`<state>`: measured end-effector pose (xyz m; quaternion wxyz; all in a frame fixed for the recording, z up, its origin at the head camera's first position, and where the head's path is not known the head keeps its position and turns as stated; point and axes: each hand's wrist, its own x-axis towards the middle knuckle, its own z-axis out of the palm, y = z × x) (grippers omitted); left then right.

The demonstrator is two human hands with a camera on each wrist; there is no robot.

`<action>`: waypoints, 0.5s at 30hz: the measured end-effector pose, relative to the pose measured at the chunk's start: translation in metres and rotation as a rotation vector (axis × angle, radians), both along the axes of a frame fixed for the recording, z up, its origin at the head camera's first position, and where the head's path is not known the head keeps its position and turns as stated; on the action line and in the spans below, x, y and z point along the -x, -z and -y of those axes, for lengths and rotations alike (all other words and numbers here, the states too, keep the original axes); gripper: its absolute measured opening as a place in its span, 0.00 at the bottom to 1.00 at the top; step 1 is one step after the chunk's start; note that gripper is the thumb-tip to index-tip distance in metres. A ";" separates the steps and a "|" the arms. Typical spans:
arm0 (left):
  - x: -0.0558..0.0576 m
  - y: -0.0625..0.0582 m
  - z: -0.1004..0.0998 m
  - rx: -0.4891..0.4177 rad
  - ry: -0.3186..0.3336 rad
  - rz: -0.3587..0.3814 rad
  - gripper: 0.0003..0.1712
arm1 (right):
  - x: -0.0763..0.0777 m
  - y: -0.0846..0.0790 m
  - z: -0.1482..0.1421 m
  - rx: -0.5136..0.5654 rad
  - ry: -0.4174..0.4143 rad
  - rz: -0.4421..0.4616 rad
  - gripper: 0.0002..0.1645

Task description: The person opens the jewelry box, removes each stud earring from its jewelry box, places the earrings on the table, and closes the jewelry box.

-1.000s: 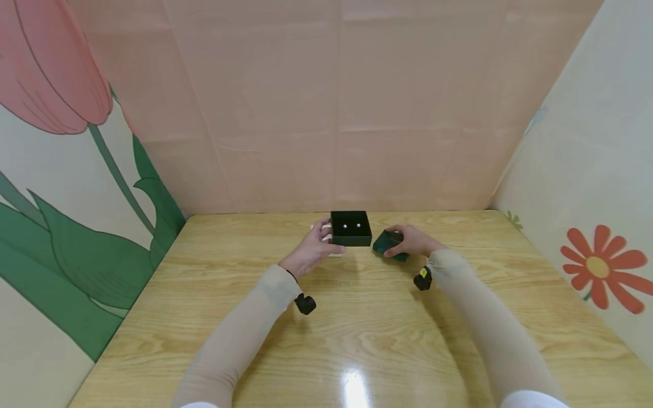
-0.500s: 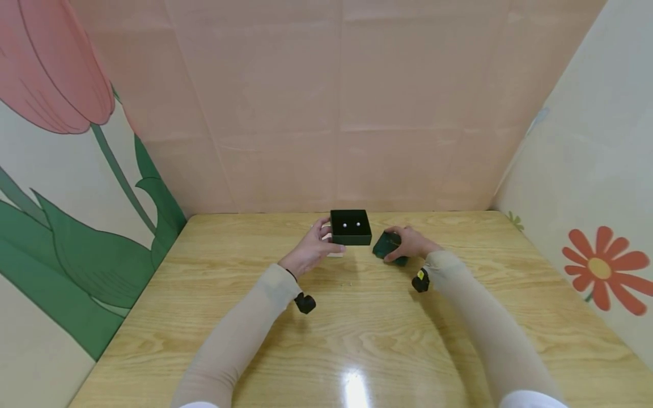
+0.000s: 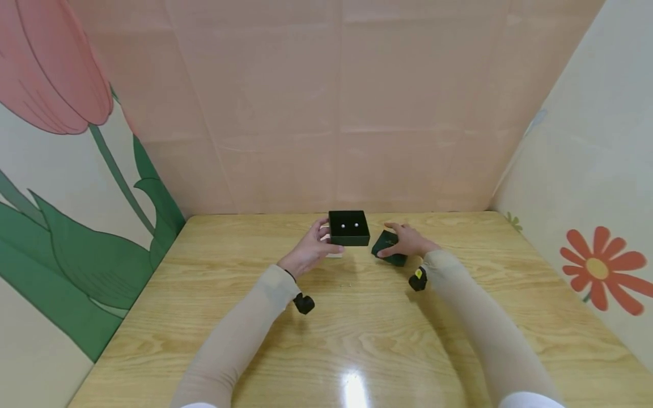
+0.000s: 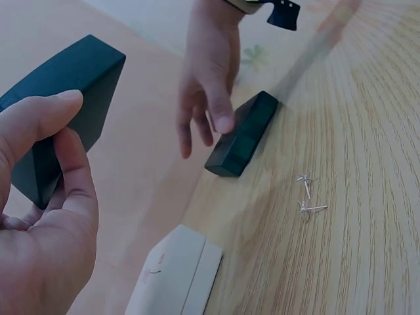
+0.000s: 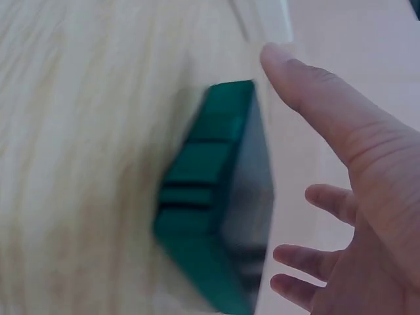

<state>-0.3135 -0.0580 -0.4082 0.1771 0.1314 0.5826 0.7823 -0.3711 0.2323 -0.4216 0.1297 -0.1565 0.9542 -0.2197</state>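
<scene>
My left hand (image 3: 310,249) grips a dark green jewelry box (image 3: 349,240) by its left side, thumb at the front. The box is tilted toward me, and two pearl-like studs show on its black lining. In the left wrist view, the thumb and curled fingers pinch the same box (image 4: 98,85). My right hand (image 3: 410,242) hovers just over the dark green box lid (image 3: 390,241) on the table. The right wrist view has that hand (image 5: 367,177) with fingers spread, apart from the lid (image 5: 197,164). Two silver stud earrings (image 4: 307,197) lie on the wood.
A white box or card (image 4: 174,272) lies under and behind my left hand, mostly hidden in the head view. The wooden table (image 3: 316,351) ends at a pink back wall (image 3: 280,113). Painted side walls (image 3: 576,187) stand left and right.
My right hand's fingers have loosened and come off the lid, so more of its top shows. The left hand and the jewelry box stay nearly still.
</scene>
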 end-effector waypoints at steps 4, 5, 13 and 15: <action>0.000 0.000 0.001 -0.001 0.003 -0.004 0.50 | 0.004 -0.006 0.002 0.090 0.001 -0.031 0.56; 0.000 0.000 0.001 -0.003 0.003 -0.004 0.50 | 0.005 -0.007 0.003 0.123 0.005 -0.041 0.54; 0.000 -0.001 0.000 0.007 -0.008 -0.004 0.49 | 0.001 -0.021 0.016 0.360 0.090 -0.090 0.33; 0.000 -0.001 0.000 0.008 -0.011 -0.004 0.49 | -0.001 -0.025 0.019 0.401 0.111 -0.102 0.29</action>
